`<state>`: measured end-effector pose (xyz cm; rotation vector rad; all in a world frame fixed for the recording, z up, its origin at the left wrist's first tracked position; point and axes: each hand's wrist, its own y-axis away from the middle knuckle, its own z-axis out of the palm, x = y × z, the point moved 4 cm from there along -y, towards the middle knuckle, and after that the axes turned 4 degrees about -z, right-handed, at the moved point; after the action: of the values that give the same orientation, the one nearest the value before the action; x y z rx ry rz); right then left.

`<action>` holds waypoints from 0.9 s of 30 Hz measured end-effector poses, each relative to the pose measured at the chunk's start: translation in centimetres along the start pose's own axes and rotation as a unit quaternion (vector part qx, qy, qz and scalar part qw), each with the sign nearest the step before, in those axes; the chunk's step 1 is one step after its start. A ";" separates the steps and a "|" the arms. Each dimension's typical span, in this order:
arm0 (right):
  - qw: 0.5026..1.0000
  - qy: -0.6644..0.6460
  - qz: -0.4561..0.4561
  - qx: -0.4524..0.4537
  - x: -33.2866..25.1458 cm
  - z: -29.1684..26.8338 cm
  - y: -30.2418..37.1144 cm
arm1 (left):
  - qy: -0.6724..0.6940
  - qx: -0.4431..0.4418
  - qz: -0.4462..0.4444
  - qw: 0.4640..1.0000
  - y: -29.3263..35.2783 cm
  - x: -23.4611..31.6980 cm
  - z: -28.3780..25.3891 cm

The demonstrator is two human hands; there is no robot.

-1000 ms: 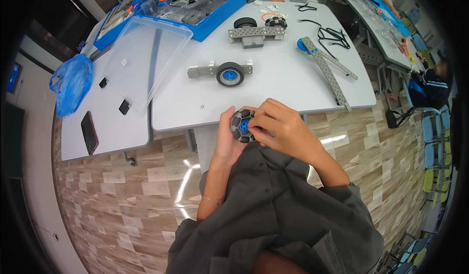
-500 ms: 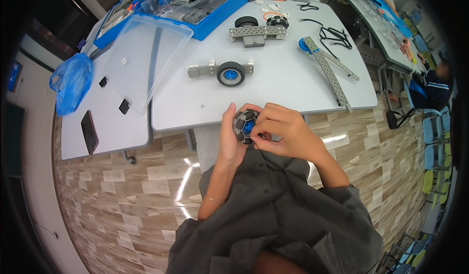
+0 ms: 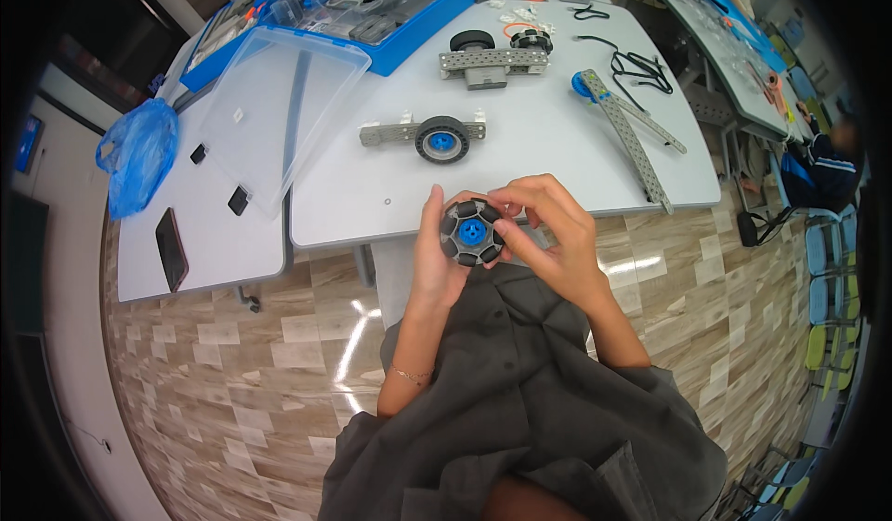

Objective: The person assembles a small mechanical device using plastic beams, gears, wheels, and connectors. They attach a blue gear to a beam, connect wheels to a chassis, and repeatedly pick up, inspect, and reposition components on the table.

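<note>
Between my hands, just off the table's front edge, is an omni wheel (image 3: 472, 233) with dark rollers around its rim and a blue hub facing up. My left hand (image 3: 436, 259) holds it from the left, the thumb pointing up along the rim and the other fingers hidden behind. My right hand (image 3: 556, 240) grips the right edge, with the thumb on the rollers. Beyond my hands, a grey beam (image 3: 388, 134) carries a black-tyred wheel (image 3: 442, 140) with a blue hub. Farther back stands a beam assembly (image 3: 494, 63) with two wheels and a grey block.
Two joined grey beams (image 3: 634, 140) lie at the table's right, below black cables (image 3: 641, 73). A blue parts bin (image 3: 418, 33) sits at the back, with a clear lid (image 3: 269, 103) leaning nearby. A phone (image 3: 171, 250) and blue plastic bag (image 3: 139, 158) are left. A small ring (image 3: 387, 201) lies near the front edge.
The right fingers have moved off the blue hub to the wheel's right rim. The wheel has turned so its hub face shows fully. The left hand still holds it.
</note>
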<state>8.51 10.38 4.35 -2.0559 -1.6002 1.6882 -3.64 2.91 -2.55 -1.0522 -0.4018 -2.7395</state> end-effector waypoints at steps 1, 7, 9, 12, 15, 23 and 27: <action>1.000 0.000 0.007 0.006 0.1 0.1 0.0 | -0.013 0.014 0.012 1.000 0.0 0.2 -0.1; 0.997 -0.038 0.070 0.003 1.1 0.7 0.2 | -0.194 0.081 0.214 0.954 0.5 1.3 0.8; 0.973 -0.176 0.152 0.004 2.1 1.0 0.6 | -0.303 0.115 0.302 0.897 0.8 1.5 1.2; 0.866 -0.419 0.272 -0.002 3.5 1.5 1.4 | -0.506 0.151 0.439 0.727 1.0 2.0 2.0; 0.848 -0.448 0.285 -0.002 4.0 1.8 2.0 | -0.557 0.111 0.525 0.634 0.9 1.9 2.6; 0.902 -0.357 0.242 0.003 4.8 1.2 2.3 | -0.340 0.036 0.331 0.880 1.7 1.7 2.2; 0.903 -0.363 0.231 -0.025 4.4 1.1 1.8 | -0.243 0.015 0.138 0.960 1.5 1.5 1.3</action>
<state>8.37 12.06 -0.23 -2.0662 -1.3230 2.8708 -3.53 1.78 -0.27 -1.6366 -0.3280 -2.2095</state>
